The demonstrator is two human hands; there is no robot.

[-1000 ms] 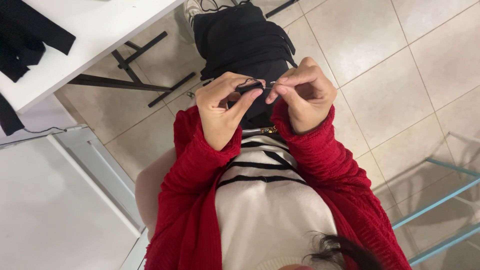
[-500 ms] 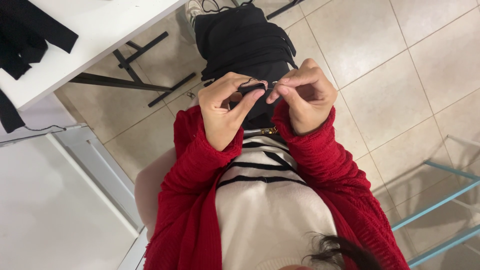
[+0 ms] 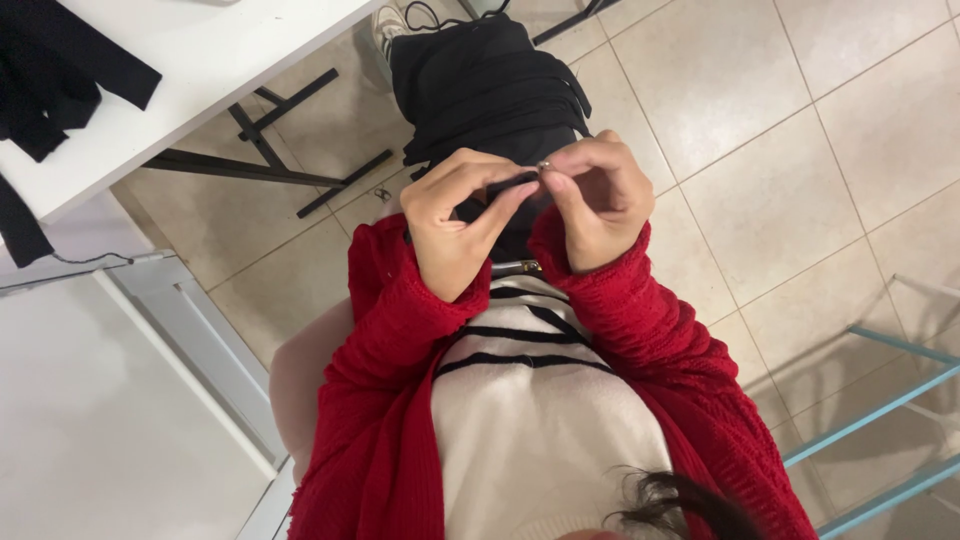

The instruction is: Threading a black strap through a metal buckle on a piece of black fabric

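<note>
The head view looks straight down the person's own front: a striped cream top (image 3: 545,420), a red cardigan (image 3: 385,400) and black trousers (image 3: 490,85) over a tiled floor (image 3: 760,130).

Both hands are raised together above the lap, just past a small gold clasp (image 3: 517,267) at the waist. The left hand (image 3: 455,225) is curled, its thumb and forefinger pinching one end of a small black strip (image 3: 510,186). The right hand (image 3: 600,205) is also curled, its fingertips pressed together on a tiny metal bit (image 3: 545,165) at the strip's other end. The strip sits between the two hands, touching both. Holding it by both ends, close under the eyes, looks like a way to keep so small a piece steady for fine finger work.

Its long axis runs left to right across the picture, tilting slightly farther from the body at the right end, where the metal bit points toward the right hand. What exactly the strip is cannot be told.

On the left, a white table (image 3: 230,60) carries dark cloth (image 3: 60,80), well apart from the hands. A pale blue frame (image 3: 880,400) stands at the right.
</note>
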